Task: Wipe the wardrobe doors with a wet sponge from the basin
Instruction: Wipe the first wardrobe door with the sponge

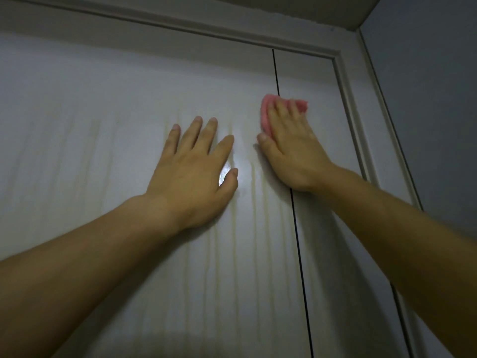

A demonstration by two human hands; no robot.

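Note:
Two white wardrobe doors fill the view, the wide left door and a narrower right door, split by a dark vertical gap. My right hand presses a pink sponge flat against the doors, right over the gap near their top. The fingers lie straight across the sponge, and only its upper and left edges show. My left hand rests flat on the left door with fingers spread, beside the right hand. Wet streaks run down the left door below both hands.
A white moulded frame borders the doors above and on the right. A grey wall stands at the far right, and the ceiling edge shows at the top. The basin is out of view.

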